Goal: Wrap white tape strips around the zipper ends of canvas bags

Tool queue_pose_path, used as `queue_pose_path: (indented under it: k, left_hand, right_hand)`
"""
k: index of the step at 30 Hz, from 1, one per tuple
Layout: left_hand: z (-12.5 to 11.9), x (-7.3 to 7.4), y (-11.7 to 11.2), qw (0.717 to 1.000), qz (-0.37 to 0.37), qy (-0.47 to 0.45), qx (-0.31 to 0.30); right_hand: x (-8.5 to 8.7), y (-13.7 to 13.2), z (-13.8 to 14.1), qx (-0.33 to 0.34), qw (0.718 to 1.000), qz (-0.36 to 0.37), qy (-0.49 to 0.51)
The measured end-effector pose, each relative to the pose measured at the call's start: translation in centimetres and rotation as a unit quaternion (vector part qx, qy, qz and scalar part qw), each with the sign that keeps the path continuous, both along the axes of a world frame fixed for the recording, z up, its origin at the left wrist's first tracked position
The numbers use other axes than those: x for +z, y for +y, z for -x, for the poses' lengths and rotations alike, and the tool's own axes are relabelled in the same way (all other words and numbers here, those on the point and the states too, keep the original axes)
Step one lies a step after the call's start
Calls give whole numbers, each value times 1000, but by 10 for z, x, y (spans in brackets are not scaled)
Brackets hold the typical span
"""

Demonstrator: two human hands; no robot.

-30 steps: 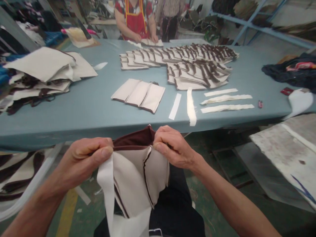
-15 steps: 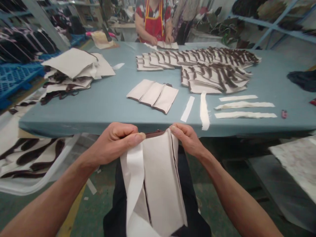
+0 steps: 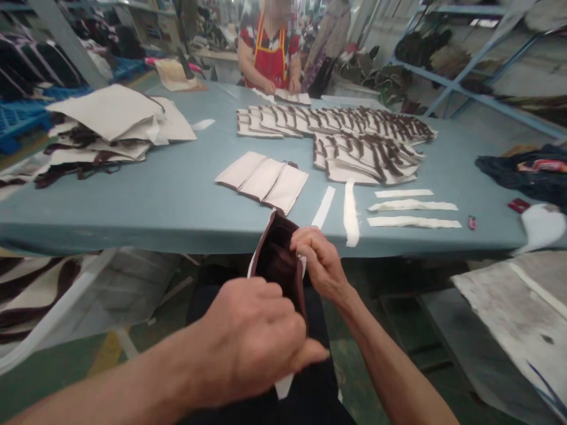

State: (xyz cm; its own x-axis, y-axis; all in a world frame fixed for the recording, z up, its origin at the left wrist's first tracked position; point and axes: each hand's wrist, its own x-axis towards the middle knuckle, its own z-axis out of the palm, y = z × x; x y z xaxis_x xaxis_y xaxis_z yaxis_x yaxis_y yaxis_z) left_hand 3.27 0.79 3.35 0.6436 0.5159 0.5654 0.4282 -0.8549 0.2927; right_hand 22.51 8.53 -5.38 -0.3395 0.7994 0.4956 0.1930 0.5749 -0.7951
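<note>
An off-white fabric pouch with a dark brown lining (image 3: 277,260) is held over my lap, its mouth spread so the inside shows. My right hand (image 3: 321,260) is closed on the right rim, fingertips curled over the lining. In front of the pouch's near side, my left hand (image 3: 257,336) is curled closed on it, thumb pointing right; its fingertips are hidden. A white strip end (image 3: 284,386) hangs below that hand. Just beyond, on the table, lies a flat off-white panel with dark edging (image 3: 262,180).
The blue-green table (image 3: 177,200) bears a stack of off-white pieces (image 3: 106,115), rows of overlapping dark-trimmed pieces (image 3: 328,121) and loose pale strips (image 3: 414,222). Across it, a person in a red apron (image 3: 270,59) handles a piece. A white bin (image 3: 84,289) stands at lower left.
The pouch has turned from flat-facing to mouth-up, showing its lining. My left hand has moved down and right to its near side; my right hand has shifted slightly lower. The view has tilted.
</note>
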Motion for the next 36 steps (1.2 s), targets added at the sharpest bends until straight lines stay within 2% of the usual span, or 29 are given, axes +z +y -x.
queue_pose_path:
  k: [3, 5, 8, 10, 12, 14, 16, 18, 22, 26, 32, 36]
  left_hand:
    - [-16, -17, -28, 999, -25, -37, -4]
    - [-21, -23, -37, 998, -24, -53, -10]
    - [-13, -23, -36, 998, 0, -58, -9]
    - [5, -23, -27, 998, 37, -54, -7]
    - [30, -26, -11, 992, 116, -54, -7]
    - [55, -30, 9, 971, 225, -86, 18]
    - [71, -32, 27, 942, 321, -76, 56]
    - [74, -28, 40, 928, 362, -57, 66]
    - [50, -7, 50, 924, 377, -59, 6]
    - [27, 5, 52, 897, 433, -84, -33]
    - [22, -3, 50, 865, 487, -114, -45]
    - [23, -4, 49, 857, 502, -113, -33]
  right_hand:
    - [4, -12, 2, 32, 996, -87, -2]
    - [2, -19, 2, 47, 991, -128, -5]
    - [-5, -24, -1, 37, 994, -99, -18]
    - [-6, -23, -6, 16, 998, -56, -21]
    - [1, -20, -13, -6, 999, -25, -19]
    - [15, -17, -19, -20, 999, -9, -28]
    - [34, -16, -21, -12, 999, 9, -33]
    - [52, -17, -19, 22, 999, 26, -30]
    - [71, -21, -7, 86, 996, 16, -33]
    - [69, -24, -1, 96, 995, -11, -39]
    - [52, -21, -5, 89, 995, 31, -40]
    - [41, -20, -3, 103, 991, 82, -24]
